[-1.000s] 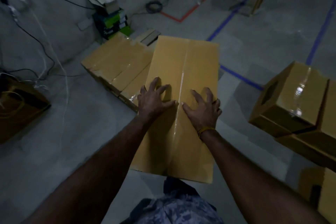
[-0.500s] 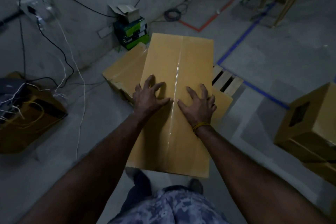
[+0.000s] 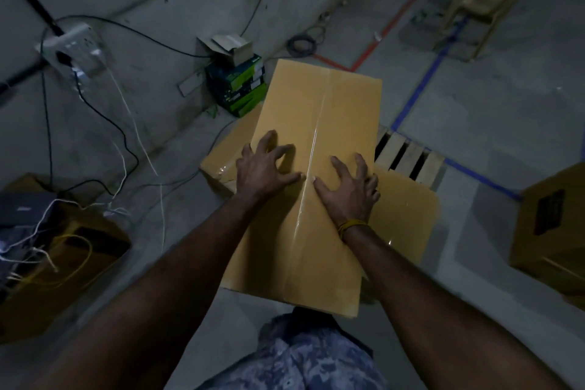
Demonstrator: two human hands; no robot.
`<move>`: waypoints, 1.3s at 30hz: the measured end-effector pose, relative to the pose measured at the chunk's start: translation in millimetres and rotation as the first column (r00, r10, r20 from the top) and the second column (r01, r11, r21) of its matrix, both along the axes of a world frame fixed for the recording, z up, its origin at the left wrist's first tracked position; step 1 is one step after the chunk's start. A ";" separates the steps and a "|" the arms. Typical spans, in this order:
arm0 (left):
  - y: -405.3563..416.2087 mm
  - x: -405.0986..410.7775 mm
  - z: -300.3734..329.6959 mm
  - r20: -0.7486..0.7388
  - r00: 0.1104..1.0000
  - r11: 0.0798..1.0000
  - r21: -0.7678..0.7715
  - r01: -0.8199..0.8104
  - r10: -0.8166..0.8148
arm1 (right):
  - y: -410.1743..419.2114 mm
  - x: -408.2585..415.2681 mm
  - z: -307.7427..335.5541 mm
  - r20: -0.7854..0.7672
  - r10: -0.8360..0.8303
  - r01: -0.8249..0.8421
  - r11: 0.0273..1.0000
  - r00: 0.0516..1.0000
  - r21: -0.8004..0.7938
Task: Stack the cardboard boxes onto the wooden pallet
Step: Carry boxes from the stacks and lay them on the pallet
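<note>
Centrally: one long cardboard box [image 3: 316, 149], top face up, clear tape running down its middle seam. It lies over lower boxes on the wooden pallet [image 3: 408, 157], whose slats show just past its right edge.

Left hand [image 3: 262, 171]: palm down on the box top, left of the tape seam, fingers spread and bent at the knuckles, tips pressing the cardboard; nothing is clasped. Right hand [image 3: 348, 190]: palm down on the same top, right of the seam, fingers spread likewise, thumb tip at the tape; a yellow band [image 3: 351, 225] circles the wrist.

Beneath, left: a second box [image 3: 221, 161], partly covered, its corner taped. Beneath, right: a third box [image 3: 405, 218], flat top showing beside the right wrist.

Far right: a separate box [image 3: 554, 225] with a hand-hole, well apart from the pallet.

By the wall: a stack of green packages [image 3: 240, 89], an open small carton on top. Left: a wall socket [image 3: 76, 51] with cables trailing down to the floor. Floor: grey concrete, blue tape line [image 3: 421, 89], red tape line [image 3: 395, 16].
</note>
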State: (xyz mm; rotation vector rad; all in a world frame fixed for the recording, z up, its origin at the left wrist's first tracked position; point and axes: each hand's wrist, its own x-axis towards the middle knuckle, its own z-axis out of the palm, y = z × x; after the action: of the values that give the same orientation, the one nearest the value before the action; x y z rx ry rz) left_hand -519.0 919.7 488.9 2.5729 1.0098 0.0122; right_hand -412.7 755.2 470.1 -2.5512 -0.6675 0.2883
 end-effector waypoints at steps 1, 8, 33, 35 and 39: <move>15.7 -0.5 -1.3 0.005 1.000 1.000 0.001 0.004 -0.004 | 14.9 -1.6 -0.2 0.001 -0.009 0.009 1.000 1.000 0.000; 132.6 12.2 -24.1 -0.011 0.998 0.998 0.026 0.058 -0.057 | 123.9 0.7 -26.4 -0.015 -0.067 0.068 0.997 0.998 0.032; 506.4 51.3 -117.3 -0.044 0.956 0.956 -0.062 0.288 -0.290 | 467.1 -2.3 -100.8 -0.204 -0.204 0.194 0.979 0.957 -0.069; 541.7 60.3 -136.4 -0.058 0.951 0.949 -0.103 0.298 -0.304 | 501.7 2.5 -117.0 -0.205 -0.213 0.195 0.975 0.955 -0.103; 587.4 78.0 -168.8 -0.068 0.935 0.929 -0.158 0.335 -0.349 | 542.6 12.9 -147.4 -0.223 -0.233 0.201 0.967 0.946 -0.157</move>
State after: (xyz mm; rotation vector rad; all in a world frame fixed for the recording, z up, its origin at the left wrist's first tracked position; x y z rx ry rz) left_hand -440.9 1507.1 320.1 2.5972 0.5544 -0.2684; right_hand -399.8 1297.8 322.7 -2.6269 -0.2801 0.5704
